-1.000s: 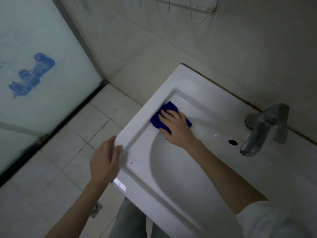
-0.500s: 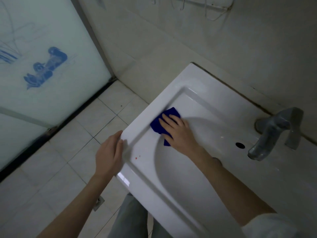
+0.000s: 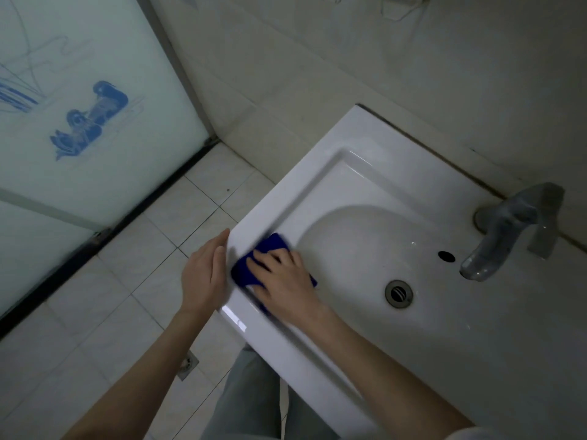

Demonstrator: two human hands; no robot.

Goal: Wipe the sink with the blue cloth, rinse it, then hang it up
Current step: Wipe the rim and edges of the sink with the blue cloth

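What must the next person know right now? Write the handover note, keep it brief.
Left hand: flat against the left edge of the sink, holding nothing.
Right hand: fingers spread flat, pressing the blue cloth onto the ledge beside the basin, on its left side.
Done: wiping is under way; how much has been covered cannot be told.
Left: finish the wipe, rinse the cloth under the tap, where no water shows, then hang it up.
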